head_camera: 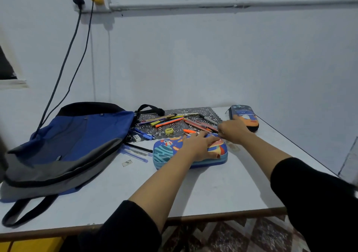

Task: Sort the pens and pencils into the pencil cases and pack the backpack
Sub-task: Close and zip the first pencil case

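A blue pencil case (166, 152) with a space print lies closed at the table's middle. My left hand (201, 145) presses flat on its lid. My right hand (232, 131) curls at the case's far right corner, seemingly pinching its zipper; the pull itself is hidden. A second, dark pencil case (245, 117) with an orange end lies at the far right. Several pens and pencils (174, 120) lie scattered on a patterned mat behind the case. A blue and grey backpack (73, 145) lies flat on the left.
A yellow sharpener (169, 131), a white eraser (137, 138) and blue pens (135, 153) lie between backpack and case. Two cables (73, 57) hang from wall sockets down behind the backpack. The white table (222, 193) ends at a front edge near me.
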